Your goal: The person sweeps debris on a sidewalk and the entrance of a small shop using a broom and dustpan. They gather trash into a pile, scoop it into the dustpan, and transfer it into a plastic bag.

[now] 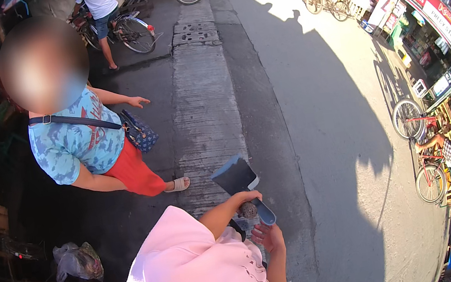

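Note:
My left hand (247, 197) grips a dark blue dustpan (237, 176) near where its handle begins, with the pan pointing up and away from me. Under the same hand shows the round, grainy end of a thick dark bundle (248, 210), perhaps a stick broom; the rest of it is hidden. Just below the tip of the dustpan's handle (267, 215) is my right hand (268, 237), fingers apart and slightly curled, holding nothing that I can see. Whether it touches the handle is unclear. Ribbed concrete pavement (206, 113) lies beyond the dustpan.
A person in a blue shirt (78, 135) stands close at left, carrying a blue handbag (140, 131). Behind are a bicycle (135, 34) and another person (99, 7). A plastic bag (77, 262) lies at lower left. Across the road (319, 128) sits someone by a red tricycle (427, 147).

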The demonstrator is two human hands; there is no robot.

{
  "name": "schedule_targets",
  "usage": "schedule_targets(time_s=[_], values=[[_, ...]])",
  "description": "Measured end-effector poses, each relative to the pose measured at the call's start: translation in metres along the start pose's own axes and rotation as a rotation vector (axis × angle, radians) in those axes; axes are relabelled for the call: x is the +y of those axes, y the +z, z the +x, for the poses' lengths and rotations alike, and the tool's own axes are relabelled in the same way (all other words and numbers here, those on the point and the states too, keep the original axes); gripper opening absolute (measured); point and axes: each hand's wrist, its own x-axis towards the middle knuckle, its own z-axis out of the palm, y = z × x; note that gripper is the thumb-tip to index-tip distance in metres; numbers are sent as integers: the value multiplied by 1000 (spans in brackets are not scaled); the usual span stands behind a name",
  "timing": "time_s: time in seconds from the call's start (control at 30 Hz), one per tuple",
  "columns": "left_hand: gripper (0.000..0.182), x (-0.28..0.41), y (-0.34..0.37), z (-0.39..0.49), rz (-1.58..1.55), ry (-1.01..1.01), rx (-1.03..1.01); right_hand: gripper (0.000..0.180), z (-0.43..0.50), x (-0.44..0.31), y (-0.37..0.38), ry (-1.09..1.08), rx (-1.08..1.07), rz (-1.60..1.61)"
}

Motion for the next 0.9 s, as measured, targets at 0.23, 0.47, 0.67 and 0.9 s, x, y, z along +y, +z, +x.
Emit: schedule_targets(time_s=[0.23,0.47,0.67,0.9], values=[[31,63,79,23,-267,657,-278,49,-12,-27,43,-128,-560,630],[19,118,133,-10,-126,490,-217,36,31,-43,-29,-876,-62,-272],[15,198,136,39,-83,106,-124,36,74,-113,-146,-144,-334,648],[14,205,96,77,-526,149,-341,34,103,-208,-245,-97,18,821]])
